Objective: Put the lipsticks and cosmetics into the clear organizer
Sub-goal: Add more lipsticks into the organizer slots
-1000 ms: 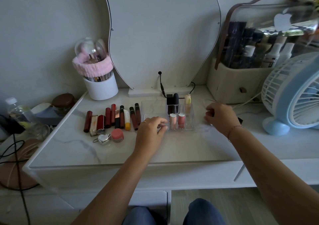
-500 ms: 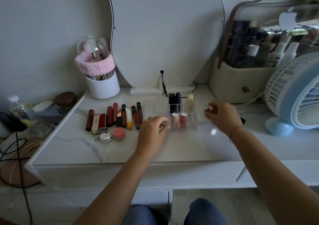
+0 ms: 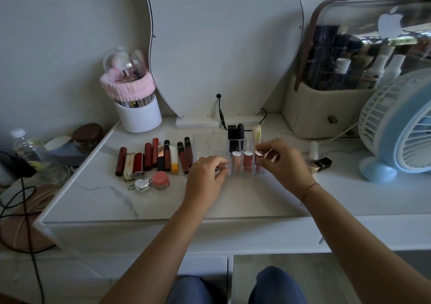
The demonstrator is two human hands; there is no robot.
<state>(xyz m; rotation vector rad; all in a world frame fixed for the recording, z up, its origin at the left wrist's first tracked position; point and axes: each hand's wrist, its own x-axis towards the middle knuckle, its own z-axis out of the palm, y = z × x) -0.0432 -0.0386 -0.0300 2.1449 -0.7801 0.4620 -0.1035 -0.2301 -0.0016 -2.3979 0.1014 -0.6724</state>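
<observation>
The clear organizer (image 3: 210,141) stands mid-table before the mirror, with black lipsticks (image 3: 236,133), a cream tube (image 3: 257,133) and pink glosses (image 3: 247,161) upright in its right slots. My left hand (image 3: 206,176) pinches the organizer's front edge. My right hand (image 3: 283,161) holds a small rose-gold cosmetic (image 3: 268,153) over the front right slot. A row of red and dark lipsticks (image 3: 154,156) lies to the left, with a silver heart case (image 3: 142,185) and a pink jar (image 3: 160,179) in front.
A black and gold lipstick (image 3: 320,163) and a small bottle (image 3: 313,151) lie to the right, near a blue fan (image 3: 401,126). A beige cosmetics case (image 3: 321,108) stands back right, a white brush holder (image 3: 137,115) back left, the mirror (image 3: 224,47) behind.
My right hand picked up a small cosmetic at the right and carried it left to the organizer's front right slot. My left hand stayed on the organizer's front edge.
</observation>
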